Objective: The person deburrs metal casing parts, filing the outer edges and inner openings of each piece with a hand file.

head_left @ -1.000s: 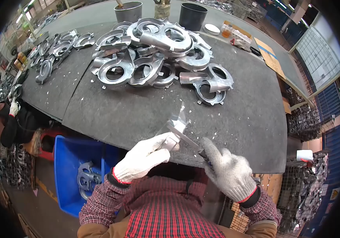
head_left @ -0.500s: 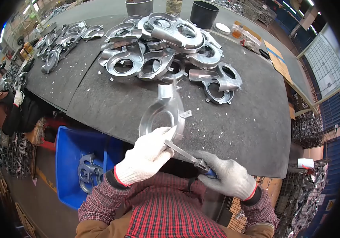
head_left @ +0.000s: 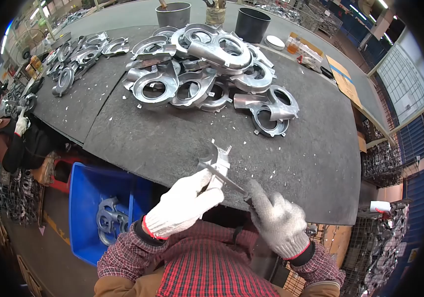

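Note:
My left hand, in a white knit glove, is closed around a silver metal casting above the front edge of the table. The casting is turned nearly edge-on, so most of its ring is hidden. My right hand, in a greyish glove, grips a flat metal file. The file's blade reaches leftward and lies against the casting near my left fingers. Its handle is mostly covered by my right hand.
A heap of similar castings lies on the dark table, with another casting to its right. A blue bin with castings stands below left. Two buckets are behind. A co-worker sits at left.
The casting has been turned from ring-facing to nearly edge-on and lowered. The file has shifted with it, and my right hand has rotated to point more upward.

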`<control>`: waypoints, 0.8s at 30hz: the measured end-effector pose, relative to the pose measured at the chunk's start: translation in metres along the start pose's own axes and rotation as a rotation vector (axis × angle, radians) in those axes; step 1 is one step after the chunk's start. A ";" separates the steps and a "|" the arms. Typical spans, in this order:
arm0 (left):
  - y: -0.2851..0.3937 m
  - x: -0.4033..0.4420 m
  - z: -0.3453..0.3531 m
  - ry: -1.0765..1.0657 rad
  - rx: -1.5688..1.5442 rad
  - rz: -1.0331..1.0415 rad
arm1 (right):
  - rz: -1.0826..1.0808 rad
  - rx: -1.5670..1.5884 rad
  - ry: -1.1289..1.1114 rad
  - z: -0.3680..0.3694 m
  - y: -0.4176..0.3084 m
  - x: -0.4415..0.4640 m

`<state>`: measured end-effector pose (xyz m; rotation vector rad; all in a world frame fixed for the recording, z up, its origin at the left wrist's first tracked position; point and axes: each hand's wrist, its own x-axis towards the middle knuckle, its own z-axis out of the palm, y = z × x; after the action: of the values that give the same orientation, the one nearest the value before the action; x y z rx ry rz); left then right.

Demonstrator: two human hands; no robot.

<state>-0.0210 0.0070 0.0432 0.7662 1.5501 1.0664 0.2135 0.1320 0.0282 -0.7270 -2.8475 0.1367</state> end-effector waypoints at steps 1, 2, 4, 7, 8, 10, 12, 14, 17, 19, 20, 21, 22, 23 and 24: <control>0.000 0.002 0.001 0.001 0.025 0.017 | -0.009 -0.059 -0.043 -0.001 0.000 -0.002; 0.000 0.003 0.002 -0.001 0.047 0.031 | -0.002 -0.063 -0.046 -0.005 0.000 -0.001; -0.008 0.008 0.006 -0.007 -0.016 0.060 | 0.053 -0.068 -0.011 -0.013 0.001 0.003; -0.004 0.009 0.001 -0.012 -0.042 0.044 | 0.004 -0.056 -0.031 -0.010 0.004 -0.003; -0.002 0.009 -0.001 -0.027 -0.010 -0.008 | 0.005 -0.056 -0.029 -0.013 0.004 -0.002; -0.003 0.009 -0.002 -0.028 -0.024 0.001 | 0.071 0.191 -0.189 -0.020 0.007 0.005; -0.003 0.006 -0.004 -0.027 -0.030 0.006 | 0.069 0.513 -0.369 -0.023 0.021 0.010; -0.005 -0.001 -0.005 -0.054 -0.071 -0.027 | 0.190 0.856 -0.799 -0.042 0.028 0.028; -0.013 -0.001 -0.007 -0.061 -0.074 0.001 | 0.155 0.926 -0.710 -0.036 0.029 0.027; -0.015 -0.002 -0.007 -0.056 -0.080 -0.013 | 0.144 0.907 -0.716 -0.031 0.030 0.027; -0.015 -0.001 -0.008 -0.055 -0.084 -0.023 | 0.113 0.968 -0.746 -0.029 0.032 0.025; -0.018 0.000 -0.008 -0.053 -0.085 -0.024 | 0.087 1.032 -0.776 -0.028 0.032 0.024; -0.023 0.002 -0.008 -0.059 -0.106 -0.015 | 0.088 1.034 -0.776 -0.028 0.032 0.025; -0.025 0.003 -0.007 -0.067 -0.126 -0.007 | 0.151 1.013 -0.756 -0.031 0.031 0.026; -0.015 0.004 -0.009 -0.068 -0.098 -0.021 | 0.219 0.993 -0.731 -0.032 0.030 0.026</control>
<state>-0.0294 0.0021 0.0279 0.7111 1.4347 1.0819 0.2119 0.1718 0.0601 -0.8141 -2.6525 2.0013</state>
